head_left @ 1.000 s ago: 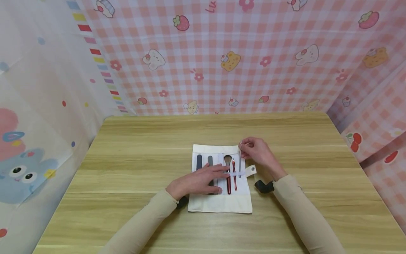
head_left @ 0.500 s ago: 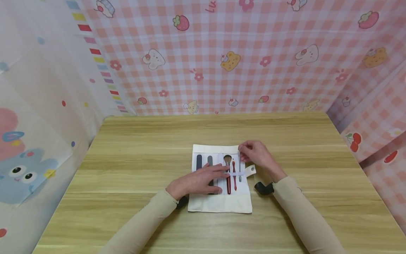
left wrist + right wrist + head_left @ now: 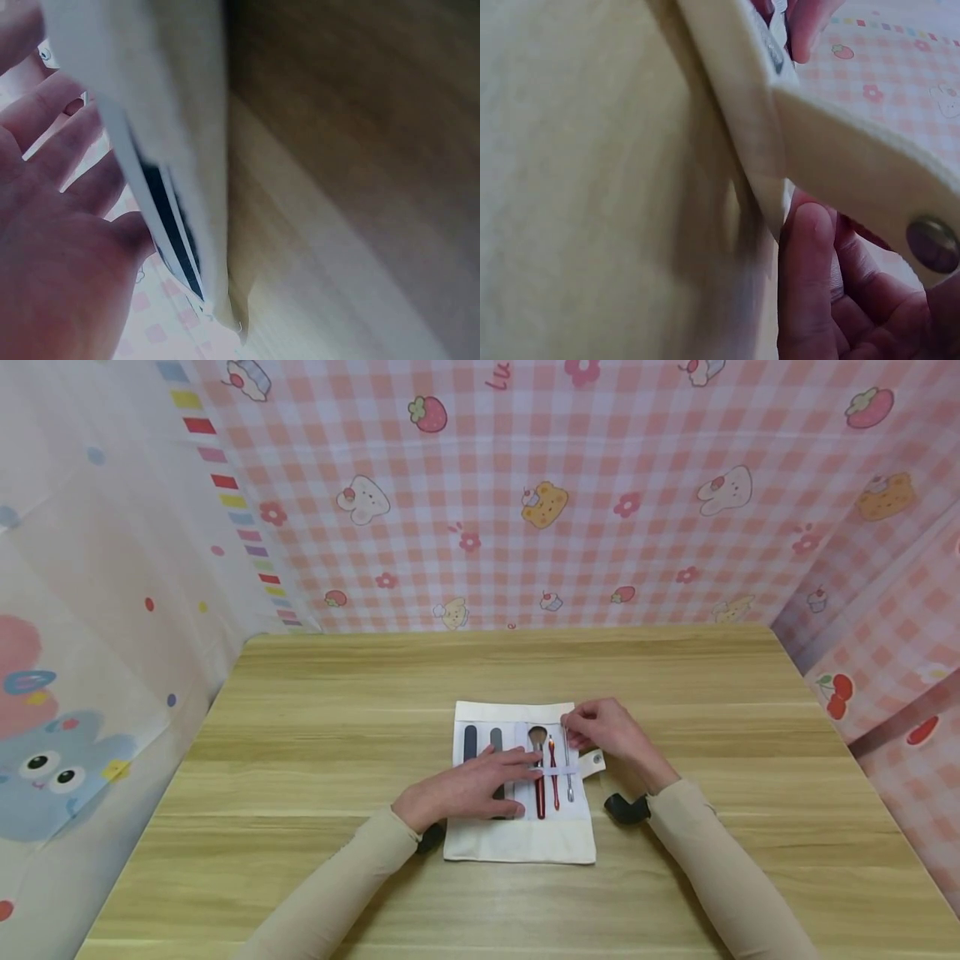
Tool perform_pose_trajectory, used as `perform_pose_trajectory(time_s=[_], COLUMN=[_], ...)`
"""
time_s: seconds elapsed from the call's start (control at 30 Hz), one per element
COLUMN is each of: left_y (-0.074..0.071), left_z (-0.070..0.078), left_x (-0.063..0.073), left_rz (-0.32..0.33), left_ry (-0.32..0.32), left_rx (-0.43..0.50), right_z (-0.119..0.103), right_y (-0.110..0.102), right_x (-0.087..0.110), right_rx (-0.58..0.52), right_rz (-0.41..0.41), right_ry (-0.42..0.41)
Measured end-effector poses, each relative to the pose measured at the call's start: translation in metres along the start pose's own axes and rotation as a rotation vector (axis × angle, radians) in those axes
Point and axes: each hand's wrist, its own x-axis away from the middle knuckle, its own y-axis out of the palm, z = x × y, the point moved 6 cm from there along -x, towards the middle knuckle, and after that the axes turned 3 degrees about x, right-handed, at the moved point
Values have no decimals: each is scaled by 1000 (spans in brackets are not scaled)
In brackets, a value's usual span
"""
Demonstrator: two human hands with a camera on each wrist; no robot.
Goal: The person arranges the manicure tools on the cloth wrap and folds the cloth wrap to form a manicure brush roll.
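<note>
A white fabric roll-up case (image 3: 520,842) lies unfolded on the table. My right hand (image 3: 606,728) pinches the upper end of a slim silver cuticle pusher (image 3: 569,783), which runs under the elastic band (image 3: 557,771) at the case's right side. To its left, a red cuticle trimmer (image 3: 555,789) and a brush with a red handle (image 3: 541,802) sit under the same band. My left hand (image 3: 472,787) rests on the case with fingers spread, partly covering the brush and a grey nail file (image 3: 497,737). A dark nail file (image 3: 470,741) shows beyond that hand.
A strap with a metal snap (image 3: 932,244) sticks out from the case's right edge, close to my right hand. Wooden tabletop (image 3: 337,710) surrounds the case. Behind the table hangs a pink checked curtain (image 3: 480,468). Black wrist-camera parts (image 3: 627,810) show below my right wrist.
The cuticle pusher has slid toward me through the band, so its lower end reaches further down the case. My right hand has moved slightly down with it; the left hand stays put.
</note>
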Motion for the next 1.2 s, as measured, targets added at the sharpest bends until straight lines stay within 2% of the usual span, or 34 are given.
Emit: perform_pose_trajectory(time_s=[0.4, 0.73, 0.97, 1.1, 1.2], left_y=[2, -3, -22, -39, -51], left_z=[-1, 9, 7, -3, -13], left_x=[0, 0, 2, 4, 6], left_rz=[-1, -26, 71, 148, 219], left_ry=[-5, -5, 34, -4, -59], left_rx=[-2, -80, -101, -57, -21], right_z=[2, 2, 2, 7, 11], right_y=[-1, -13, -25, -30, -32], right_x=[3, 15, 39, 53, 62], right_rx=[157, 213, 272, 262, 270], right_rz=[-37, 25, 83, 77, 72], right_ry=[-12, -70, -125, -126, -132])
